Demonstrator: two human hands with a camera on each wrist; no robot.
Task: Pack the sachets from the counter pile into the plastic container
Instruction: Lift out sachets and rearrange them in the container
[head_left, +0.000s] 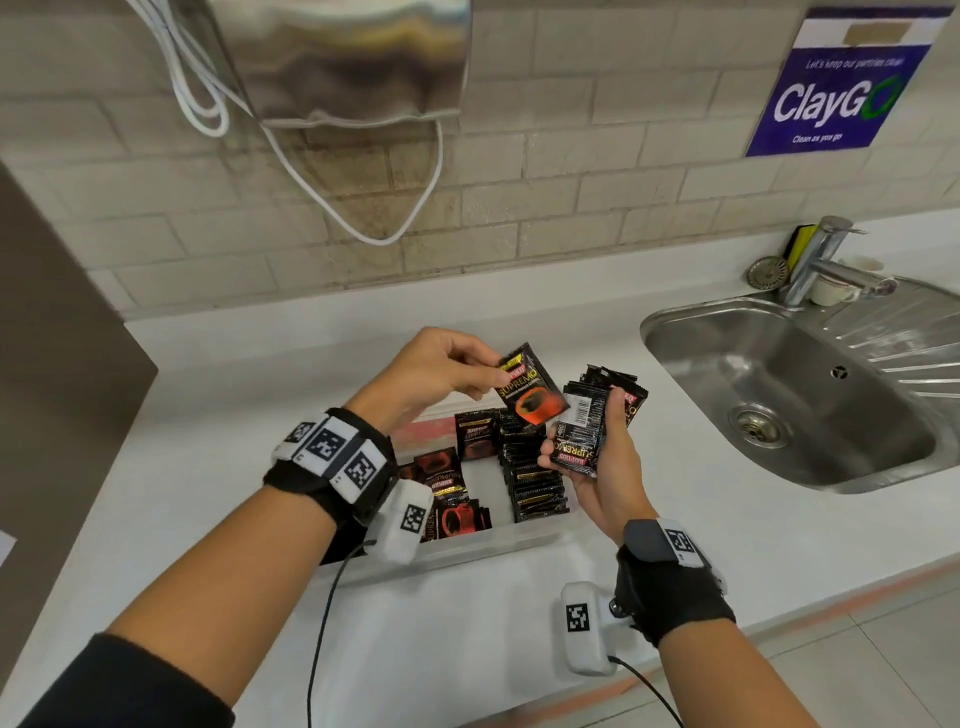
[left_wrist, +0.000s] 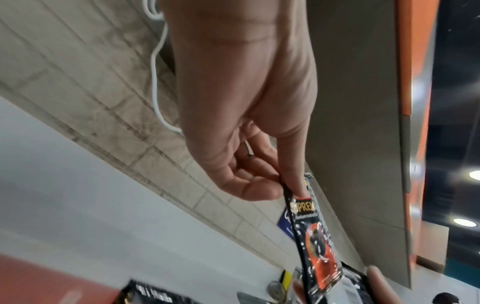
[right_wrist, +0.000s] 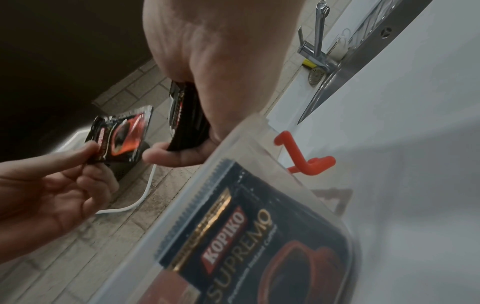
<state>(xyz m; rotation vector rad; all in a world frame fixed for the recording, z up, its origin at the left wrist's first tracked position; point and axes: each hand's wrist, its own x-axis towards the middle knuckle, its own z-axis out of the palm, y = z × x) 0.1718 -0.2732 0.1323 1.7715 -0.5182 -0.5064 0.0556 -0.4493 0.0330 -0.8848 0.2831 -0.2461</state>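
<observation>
Sachets (head_left: 535, 488) already stand in rows in the container (head_left: 467, 556) at frame center on the tabletop (head_left: 675, 519). Left hand (head_left: 436, 371) pinches 1 sachet (head_left: 532, 389); right hand (head_left: 605, 467) grips a bundle (head_left: 584, 431) left to pack.

Left wrist view: fingers pinch the sachet's edge.

Right wrist view: "KOPIKO SUPREMO" reads through the container wall, lower center.

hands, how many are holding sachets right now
2. The left hand pinches a single sachet above the plastic container. The right hand grips a stack of sachets beside it, over the container's right end.
</observation>
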